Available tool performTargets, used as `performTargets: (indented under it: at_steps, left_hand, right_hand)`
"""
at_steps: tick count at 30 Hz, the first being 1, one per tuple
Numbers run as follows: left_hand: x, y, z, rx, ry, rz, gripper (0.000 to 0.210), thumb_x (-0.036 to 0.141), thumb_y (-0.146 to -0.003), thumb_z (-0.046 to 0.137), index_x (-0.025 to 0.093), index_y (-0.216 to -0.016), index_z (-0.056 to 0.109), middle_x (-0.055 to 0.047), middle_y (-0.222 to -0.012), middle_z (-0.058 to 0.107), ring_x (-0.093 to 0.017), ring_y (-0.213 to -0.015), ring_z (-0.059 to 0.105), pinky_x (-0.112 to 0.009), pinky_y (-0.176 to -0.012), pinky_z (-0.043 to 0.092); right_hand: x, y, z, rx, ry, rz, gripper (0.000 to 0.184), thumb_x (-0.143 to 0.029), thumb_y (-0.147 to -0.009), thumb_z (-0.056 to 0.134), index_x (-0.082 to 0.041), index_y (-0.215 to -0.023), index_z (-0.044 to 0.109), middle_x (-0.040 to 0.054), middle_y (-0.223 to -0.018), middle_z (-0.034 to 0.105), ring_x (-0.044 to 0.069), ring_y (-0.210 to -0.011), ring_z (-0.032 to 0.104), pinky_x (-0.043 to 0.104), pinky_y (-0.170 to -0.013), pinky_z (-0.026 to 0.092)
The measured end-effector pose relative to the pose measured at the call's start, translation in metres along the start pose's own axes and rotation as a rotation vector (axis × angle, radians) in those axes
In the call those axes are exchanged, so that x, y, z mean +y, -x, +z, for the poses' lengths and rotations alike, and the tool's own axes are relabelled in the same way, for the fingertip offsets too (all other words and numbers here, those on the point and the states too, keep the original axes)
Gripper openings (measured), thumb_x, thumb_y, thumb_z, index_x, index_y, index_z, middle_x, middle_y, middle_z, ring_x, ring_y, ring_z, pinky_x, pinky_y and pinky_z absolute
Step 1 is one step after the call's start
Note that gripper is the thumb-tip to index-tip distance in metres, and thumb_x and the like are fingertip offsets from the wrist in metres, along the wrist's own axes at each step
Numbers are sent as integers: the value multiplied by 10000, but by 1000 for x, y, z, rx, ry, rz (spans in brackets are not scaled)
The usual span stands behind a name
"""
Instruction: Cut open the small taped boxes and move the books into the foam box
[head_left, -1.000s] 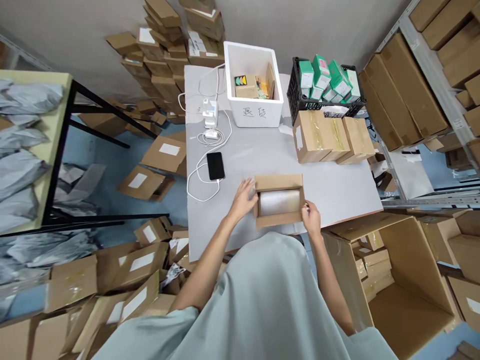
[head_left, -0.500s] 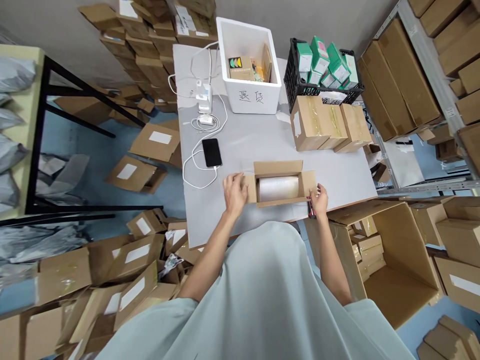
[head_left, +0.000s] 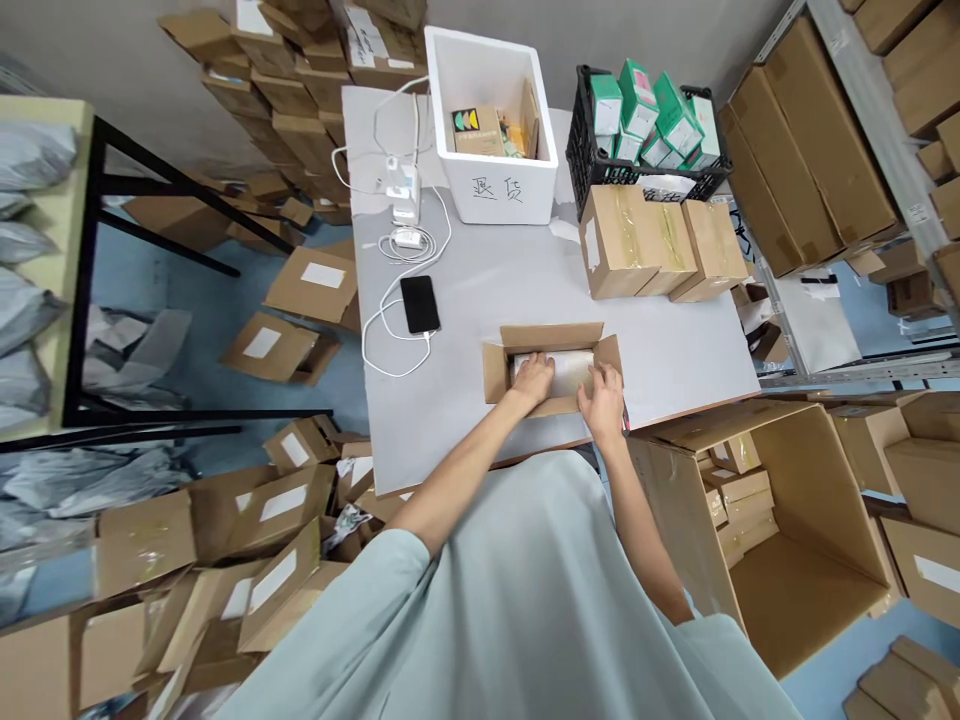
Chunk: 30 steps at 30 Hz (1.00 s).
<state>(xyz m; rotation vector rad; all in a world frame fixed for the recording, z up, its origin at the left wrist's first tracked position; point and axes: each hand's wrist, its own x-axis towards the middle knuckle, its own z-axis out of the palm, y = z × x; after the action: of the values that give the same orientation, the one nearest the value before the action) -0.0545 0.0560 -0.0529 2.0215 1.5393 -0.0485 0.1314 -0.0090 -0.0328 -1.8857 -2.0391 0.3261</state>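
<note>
An open cardboard box [head_left: 551, 406] stands near the table's front edge with its flaps folded outward. Inside lies a pale, shiny wrapped package [head_left: 571, 370], partly covered by my hands. My left hand [head_left: 535, 381] reaches over the front wall into the box, its bent fingers on the package's left part and their tips partly hidden. At the box's right end is my right hand [head_left: 603, 402], fingers apart and bent over the front corner near the package. A small red and black tool [head_left: 625, 418] shows beside my right hand; its kind is unclear.
A phone [head_left: 421, 304] on a white cable lies left of the box. Behind stand a white foam box [head_left: 495, 190], a black crate [head_left: 578, 160] of green cartons, and closed cardboard boxes [head_left: 622, 245]. A large open carton [head_left: 817, 500] sits right of the table.
Both hands have moved inward from the box's side flaps. My left hand has gone into the box onto the package; my right hand has shifted left to the box's right end.
</note>
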Motion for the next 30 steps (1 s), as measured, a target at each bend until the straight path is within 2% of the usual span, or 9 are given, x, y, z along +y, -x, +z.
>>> performTargets:
  at_steps: [2, 5, 9, 14, 20, 23, 27, 30]
  left_hand:
    - [0, -2, 4, -20, -20, -33, 682, 146, -874, 754, 57, -1524, 563, -293, -1540, 608, -405, -1471, 537, -496, -1196, 462]
    - [2, -2, 8, -62, -41, -80, 825, 255, -887, 808, 15, -1599, 466, -296, -1454, 678, -410, -1436, 571, -478, -1182, 463]
    - [10, 3, 14, -62, -70, -140, 823, 281, -985, 705, -27, -1663, 352, -296, -1394, 718, -392, -1409, 605, -459, -1186, 441]
    - [14, -2, 9, -45, -112, -227, 644, 259, -1015, 655, 29, -1592, 481, -292, -1367, 736, -396, -1381, 641, -491, -1181, 449]
    - [18, -10, -7, -70, -103, -245, 508, 172, -1021, 621, 69, -1515, 567, -245, -1200, 803, -341, -1209, 761, -437, -1065, 535]
    - [24, -1, -12, -58, -97, -217, 458, 100, -1023, 555, 80, -1477, 614, -258, -1252, 784, -341, -1268, 737, -465, -1129, 508]
    - [31, 18, -14, -39, -71, -134, 344, 98, -1007, 561, 123, -1314, 714, -272, -1507, 655, -368, -1487, 587, -503, -1243, 427]
    - [33, 31, -15, -70, -19, -110, 360, 82, -993, 559, 124, -1331, 676, -249, -1371, 732, -338, -1305, 723, -449, -1094, 547]
  right_hand:
    - [5, 11, 7, 25, 8, 4, 448, -269, -1036, 592, -98, -1439, 687, 241, -1584, 589, 371, -1516, 481, 555, -1266, 437]
    - [9, 26, 18, 46, 5, 6, 414, -247, -1078, 511, -86, -1414, 692, 255, -1608, 575, 365, -1572, 438, 569, -1269, 432]
    - [7, 35, 32, 70, -2, 40, 419, -230, -1103, 449, -96, -1421, 686, 255, -1643, 555, 352, -1630, 377, 586, -1271, 420]
    - [4, 34, 45, 35, 46, 80, 460, -190, -1086, 415, -80, -1448, 678, 251, -1656, 553, 365, -1656, 341, 586, -1271, 397]
    - [4, 35, 54, -7, 108, 125, 503, -184, -1070, 422, -101, -1503, 665, 229, -1680, 545, 373, -1673, 326, 575, -1259, 402]
    - [3, 37, 57, -2, 120, 141, 514, -200, -1083, 398, -102, -1516, 656, 217, -1671, 561, 379, -1675, 326, 569, -1252, 404]
    - [3, 38, 59, 39, 108, 135, 530, -211, -1091, 355, -101, -1526, 638, 209, -1653, 580, 374, -1665, 342, 563, -1270, 372]
    - [2, 39, 60, 57, 100, 142, 521, -215, -1080, 359, -102, -1500, 646, 224, -1626, 599, 371, -1654, 363, 566, -1258, 385]
